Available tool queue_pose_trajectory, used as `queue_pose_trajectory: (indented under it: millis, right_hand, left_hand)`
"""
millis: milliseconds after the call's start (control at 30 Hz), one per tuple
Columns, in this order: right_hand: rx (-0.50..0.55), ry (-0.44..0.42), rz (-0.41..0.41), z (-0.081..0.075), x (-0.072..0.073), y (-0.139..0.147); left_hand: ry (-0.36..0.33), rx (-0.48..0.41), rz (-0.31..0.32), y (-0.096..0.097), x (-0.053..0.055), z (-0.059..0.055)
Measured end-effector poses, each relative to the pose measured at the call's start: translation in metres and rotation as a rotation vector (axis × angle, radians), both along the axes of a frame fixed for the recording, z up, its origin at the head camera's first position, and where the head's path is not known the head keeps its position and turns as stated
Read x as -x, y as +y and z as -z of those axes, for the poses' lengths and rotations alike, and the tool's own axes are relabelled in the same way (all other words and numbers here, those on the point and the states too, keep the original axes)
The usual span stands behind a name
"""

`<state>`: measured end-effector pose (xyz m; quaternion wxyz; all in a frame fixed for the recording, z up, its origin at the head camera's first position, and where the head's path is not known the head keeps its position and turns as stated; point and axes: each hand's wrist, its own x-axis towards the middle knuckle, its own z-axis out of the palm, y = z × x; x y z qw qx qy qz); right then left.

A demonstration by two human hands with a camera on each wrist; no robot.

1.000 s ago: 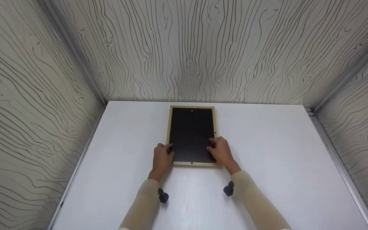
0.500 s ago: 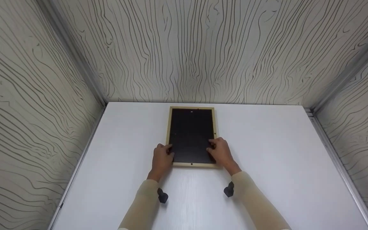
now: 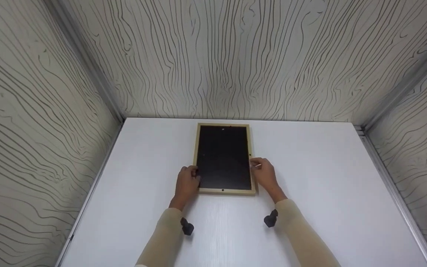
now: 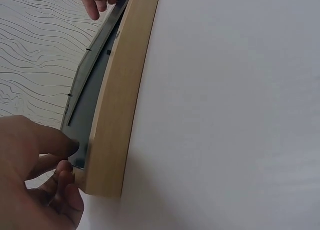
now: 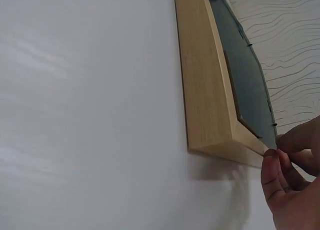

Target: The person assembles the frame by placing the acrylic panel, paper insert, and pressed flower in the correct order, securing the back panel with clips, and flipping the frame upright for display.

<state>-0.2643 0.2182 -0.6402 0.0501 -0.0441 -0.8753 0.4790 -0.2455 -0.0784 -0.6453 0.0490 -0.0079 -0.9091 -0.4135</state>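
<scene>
A picture frame [image 3: 209, 191] lies back side up on the white table, a light wooden surround with a black backing board [image 3: 224, 157] inside. In the head view my left hand [image 3: 187, 183] grips the frame's left side near its front corner, one fingertip on the board in the left wrist view. My right hand [image 3: 265, 174] is at the right side, its thumb and fingertips pinched at the frame's edge in the right wrist view. Fingers partly hide what lies between them. In the left wrist view a lighter strip [image 4: 85, 69] shows along the dark board.
The white table [image 3: 328, 167] extends on both sides of the frame. Wood-grain panels [image 3: 217, 59] enclose its back and sides, with grey metal rails [image 3: 395, 200] along the edges. Black wrist mounts [image 3: 271, 218] hang from both beige sleeves.
My right hand has shifted right, from over the backing board's edge to the frame's right side. My left hand has moved only slightly left. The frame stays where it was.
</scene>
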Motion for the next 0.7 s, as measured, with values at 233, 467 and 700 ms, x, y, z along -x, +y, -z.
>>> queue_pose_trajectory:
  millis: [233, 467, 700]
  right_hand:
    - [0.018, -0.028, 0.016, 0.002, -0.002, 0.010]
    - [0.010, -0.081, -0.020, 0.005, -0.006, 0.012]
    - [0.006, -0.072, -0.042, 0.009, -0.016, 0.012]
  left_hand:
    - [0.009, -0.002, -0.031, 0.000, 0.004, 0.004]
    - [-0.042, -0.009, -0.049, -0.001, 0.004, 0.005]
    - [-0.094, -0.071, -0.028, -0.004, 0.004, 0.008]
